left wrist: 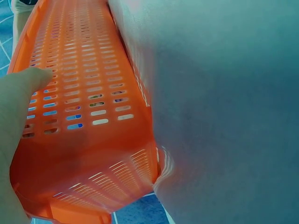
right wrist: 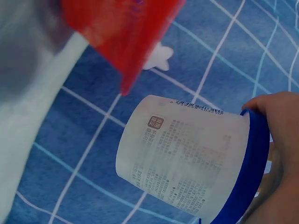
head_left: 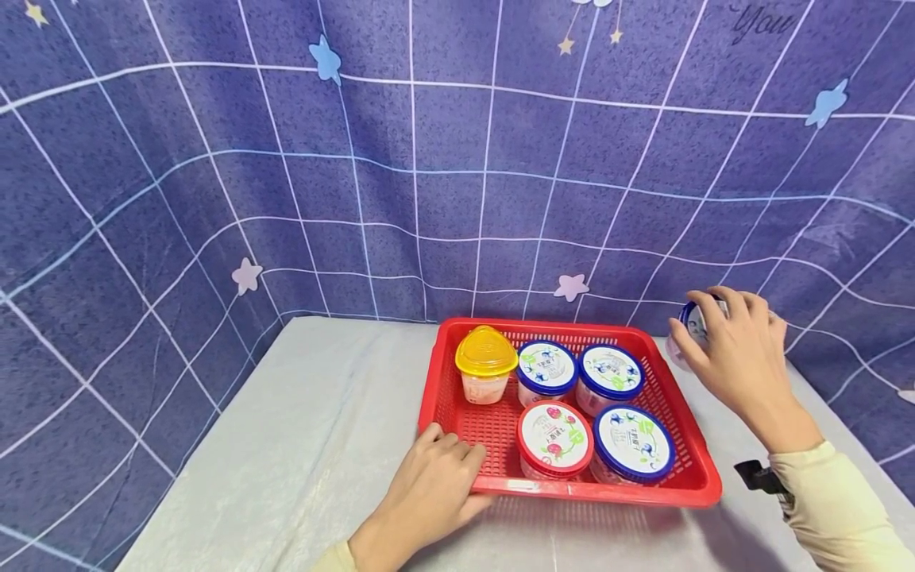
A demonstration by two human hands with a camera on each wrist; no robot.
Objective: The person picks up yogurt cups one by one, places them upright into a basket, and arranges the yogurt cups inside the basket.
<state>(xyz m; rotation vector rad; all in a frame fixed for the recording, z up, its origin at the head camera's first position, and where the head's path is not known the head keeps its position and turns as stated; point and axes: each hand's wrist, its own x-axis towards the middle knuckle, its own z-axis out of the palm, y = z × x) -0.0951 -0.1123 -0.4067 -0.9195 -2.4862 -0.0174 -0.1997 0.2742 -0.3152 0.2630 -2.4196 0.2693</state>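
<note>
My right hand (head_left: 739, 357) grips a translucent plastic tub (right wrist: 182, 154) by its blue lid (right wrist: 243, 172), off the right side of a red plastic basket (head_left: 572, 488). At the basket's front left corner my left hand (head_left: 436, 488) holds the rim, its thumb (left wrist: 37, 78) against the outer wall in the left wrist view. Inside the basket stand a yellow-lidded cup (head_left: 486, 361), a red-lidded tub (head_left: 555, 437) and several blue-lidded tubs (head_left: 632, 443). Part of the held tub is hidden behind my right fingers in the head view.
A pale grey cloth-covered table (head_left: 286, 445) lies under the basket, with its surface stretching to the left. Behind it hangs a blue curtain (head_left: 457, 199) with a white grid and stars, which also closes off the left and right sides.
</note>
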